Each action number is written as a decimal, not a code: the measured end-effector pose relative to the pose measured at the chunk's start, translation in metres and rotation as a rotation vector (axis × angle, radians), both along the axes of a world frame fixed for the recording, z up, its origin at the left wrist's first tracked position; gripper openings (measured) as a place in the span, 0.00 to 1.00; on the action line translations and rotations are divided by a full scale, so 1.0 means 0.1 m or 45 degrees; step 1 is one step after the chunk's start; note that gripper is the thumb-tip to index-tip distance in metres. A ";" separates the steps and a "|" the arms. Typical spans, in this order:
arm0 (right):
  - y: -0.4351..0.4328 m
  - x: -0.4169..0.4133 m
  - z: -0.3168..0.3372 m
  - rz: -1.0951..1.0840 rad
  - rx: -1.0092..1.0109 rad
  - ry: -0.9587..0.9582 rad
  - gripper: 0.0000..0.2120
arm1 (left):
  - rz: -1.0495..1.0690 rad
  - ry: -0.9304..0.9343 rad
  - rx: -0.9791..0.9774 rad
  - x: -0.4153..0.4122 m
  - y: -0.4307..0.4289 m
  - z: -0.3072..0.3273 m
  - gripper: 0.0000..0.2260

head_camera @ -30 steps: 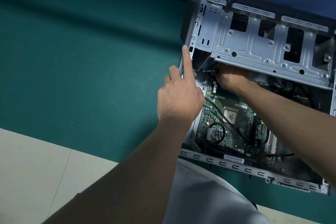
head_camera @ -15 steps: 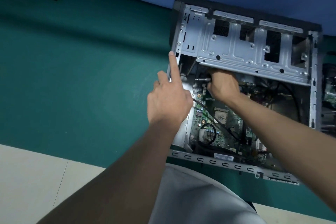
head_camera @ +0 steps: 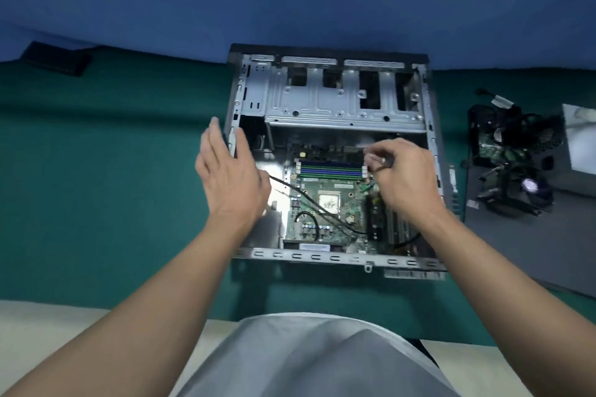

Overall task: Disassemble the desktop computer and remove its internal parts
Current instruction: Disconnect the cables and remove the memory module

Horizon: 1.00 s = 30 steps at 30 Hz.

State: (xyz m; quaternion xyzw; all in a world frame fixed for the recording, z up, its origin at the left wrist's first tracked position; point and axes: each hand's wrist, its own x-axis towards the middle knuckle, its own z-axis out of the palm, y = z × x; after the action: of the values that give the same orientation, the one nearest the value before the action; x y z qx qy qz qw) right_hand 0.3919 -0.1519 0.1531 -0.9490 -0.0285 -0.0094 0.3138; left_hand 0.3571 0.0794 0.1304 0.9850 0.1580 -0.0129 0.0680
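A: Left hand [head_camera: 230,177] first?
B: Flat, fingers straight and close together, holding nothing. The fingertips are at the left wall of the computer case [head_camera: 238,97]. Touching or just off it, can't tell, too much blur.
A: Right hand [head_camera: 401,176]?
B: Curled. Fingers and thumb pinch a small grey item [head_camera: 380,160] with a shiny spot, too blurred to name. The hand hangs over the right side of the motherboard [head_camera: 351,185], just beside the right ends of the memory slots [head_camera: 330,168].
A: The board?
B: Green, lying flat in the bottom of the case. There's a square processor socket [head_camera: 328,202] mid-board. Thin black cables [head_camera: 306,198] run diagonally across it from under the left hand toward the near right.
A: And the case?
B: On its side, open face up, in the middle of the green desk [head_camera: 96,187], nearer the far edge. A silver drive cage [head_camera: 342,103] with dark cut-outs fills its far half.
A: Outside the case?
B: Toward the right edge a grey panel [head_camera: 516,251] lies flat, with a pile of black parts and cables [head_camera: 506,151] partly on its far end. A white thing [head_camera: 582,138] is cut off at the right edge, can't tell what it is. A flat black object [head_camera: 56,58] is near the far-left corner. The person's grey shirt [head_camera: 306,354] is at the near edge.
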 end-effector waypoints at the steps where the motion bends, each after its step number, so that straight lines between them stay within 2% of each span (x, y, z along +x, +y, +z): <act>1: -0.14 0.00 0.04 -0.056 0.013 -0.033 0.06 | -0.020 -0.002 -0.031 -0.03 -0.16 0.02 0.31; 6: -0.93 0.05 0.05 -0.342 0.103 -0.014 0.05 | -0.341 0.096 -0.270 -0.24 -1.19 0.01 0.21; 8: -1.26 0.06 -0.03 -0.462 0.144 0.055 0.04 | -0.419 0.196 -0.264 -0.35 -1.49 -0.03 0.17; 11: -1.58 0.02 -0.27 -0.559 0.141 0.225 0.04 | -0.374 0.306 -0.189 -0.43 -1.60 -0.06 0.15; 15: -1.65 -0.09 -0.66 -0.467 0.139 0.488 0.04 | -0.274 0.350 -0.238 -0.40 -1.54 -0.09 0.15; 19: -1.51 -0.20 -0.94 -0.357 0.018 0.630 0.08 | -0.263 0.371 -0.195 -0.43 -1.59 -0.12 0.15; 25: -1.40 -0.18 -1.08 -0.344 -0.095 0.577 0.13 | -0.186 0.363 -0.201 -0.43 -1.60 -0.13 0.13; 30: -1.48 -0.17 -1.11 -0.208 -0.139 0.607 0.14 | -0.153 0.375 -0.217 -0.41 -1.59 -0.14 0.13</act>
State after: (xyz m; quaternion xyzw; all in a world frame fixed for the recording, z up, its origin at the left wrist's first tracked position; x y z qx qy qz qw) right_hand 0.3751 -0.2999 0.0418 -0.9391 0.1227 0.1909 0.2580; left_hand 0.3159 -0.0793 0.1163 0.9708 0.1054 -0.1744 0.1264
